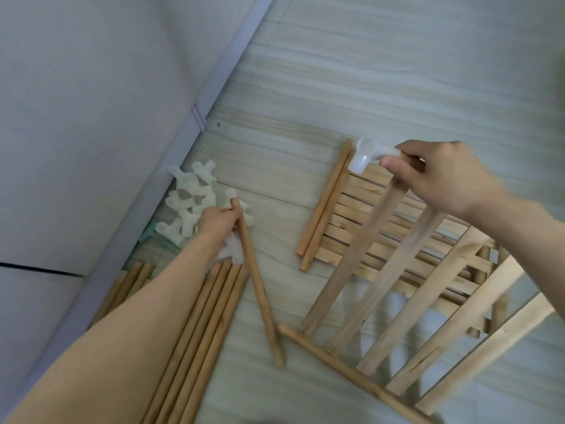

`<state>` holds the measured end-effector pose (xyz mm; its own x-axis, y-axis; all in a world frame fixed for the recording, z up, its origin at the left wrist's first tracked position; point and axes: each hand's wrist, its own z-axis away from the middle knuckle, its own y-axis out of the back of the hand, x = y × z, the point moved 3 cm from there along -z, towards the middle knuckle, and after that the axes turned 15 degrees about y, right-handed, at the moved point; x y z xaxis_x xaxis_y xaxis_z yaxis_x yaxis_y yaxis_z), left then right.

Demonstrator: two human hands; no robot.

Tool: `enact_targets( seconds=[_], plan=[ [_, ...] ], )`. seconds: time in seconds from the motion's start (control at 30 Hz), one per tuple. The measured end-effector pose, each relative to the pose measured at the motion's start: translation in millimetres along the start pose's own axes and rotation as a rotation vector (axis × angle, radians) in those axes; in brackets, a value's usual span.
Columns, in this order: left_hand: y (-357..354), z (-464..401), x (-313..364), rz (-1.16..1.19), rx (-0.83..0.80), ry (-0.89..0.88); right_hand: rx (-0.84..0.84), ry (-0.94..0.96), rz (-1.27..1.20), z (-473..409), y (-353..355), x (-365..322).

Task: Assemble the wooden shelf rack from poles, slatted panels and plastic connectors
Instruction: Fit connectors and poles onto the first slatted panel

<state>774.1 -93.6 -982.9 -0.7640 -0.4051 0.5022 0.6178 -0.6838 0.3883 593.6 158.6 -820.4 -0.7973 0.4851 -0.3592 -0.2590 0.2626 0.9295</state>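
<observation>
- The left hand (pixel 218 220) reaches far and to the left, its bare forearm stretched from the near left corner across the bundle of poles (pixel 195 341) on the floor (pixel 397 71).
- Its fingers are curled round the far end of a single pole (pixel 258 286), gripping it just below the tip; that pole slants from the hand down toward the near middle of the floor, where its other end rests.
- Just beyond and to the left of this hand lies a heap of white plastic connectors (pixel 191 203), close to the skirting board (pixel 195 123) along the wall (pixel 76 102).
- The right hand (pixel 440 175) comes in from the right edge with the wrist bent and the knuckles up.
- Its thumb and fingers pinch the top rail of a slatted panel (pixel 406 301), right beside a white connector (pixel 368 156) that sits on the rail's end with an open socket facing up.
- The panel is held tilted, its far edge raised in the hand and its near rail low toward the floor, slats fanning toward the right.
- Beneath it a second slatted panel (pixel 360 221) lies flat on the floor.
- Two short poles (pixel 325 203) lie side by side, touching, along the left edge of that flat panel.
</observation>
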Motion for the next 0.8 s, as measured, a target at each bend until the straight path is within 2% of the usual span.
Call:
enact_targets(
  seconds=[0.13, 0.27, 0.33, 0.4, 0.47, 0.63, 0.8],
  plan=[
    [17.5, -3.9, 3.2, -0.092, 0.059, -0.136, -0.013, -0.026, -0.027, 2.9, -7.4, 0.2],
    [32.6, -11.1, 2.6, 0.059, 0.042, -0.181, -0.027, -0.037, -0.051, 8.3, -15.2, -1.7],
    [44.4, -13.6, -2.1, 0.040, 0.143, -0.269, -0.033, -0.046, -0.058, 11.1, -18.7, -2.4],
    [56.5, -18.0, -11.4, -0.105, 0.300, -0.334, -0.033, -0.057, -0.064, 12.4, -20.6, -3.0],
    [60.8, -22.2, -19.0, -0.278, 0.367, -0.369, -0.034, -0.056, -0.061, 11.6, -21.6, -4.7],
    [45.7, -23.8, -23.5, -0.656, 0.281, -0.511, -0.054, -0.049, -0.067, 9.5, -23.6, -9.6],
    [33.2, -27.4, -26.0, -0.771, 0.294, -0.413, -0.047, -0.044, -0.072, 10.3, -23.4, -10.9]
  ],
)
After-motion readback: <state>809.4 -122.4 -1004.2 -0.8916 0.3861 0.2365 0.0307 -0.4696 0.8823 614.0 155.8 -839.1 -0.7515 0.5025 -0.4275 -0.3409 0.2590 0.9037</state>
